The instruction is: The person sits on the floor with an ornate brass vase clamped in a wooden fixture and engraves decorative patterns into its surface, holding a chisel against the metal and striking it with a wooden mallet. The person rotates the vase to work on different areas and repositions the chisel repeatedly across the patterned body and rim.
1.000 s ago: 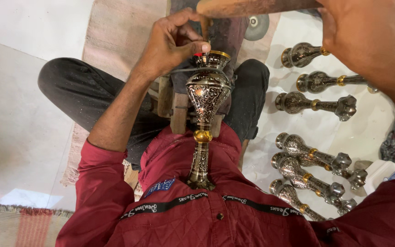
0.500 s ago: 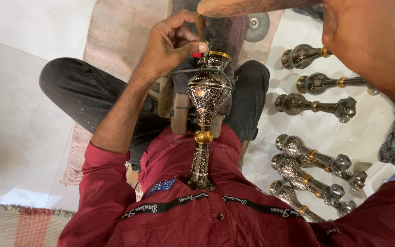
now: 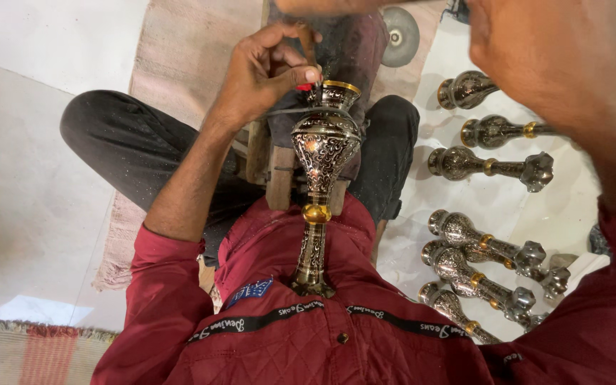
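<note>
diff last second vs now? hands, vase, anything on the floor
Almost nothing. The left hand stays pinched at the rim of the engraved metal vase, with only a slight shift of the fingertips there. The right hand remains raised and blurred near the camera. The vase still stands braced against the red shirt. The finished pieces lie on the white sheet as before. Nothing was taken hold of or let go.
</note>
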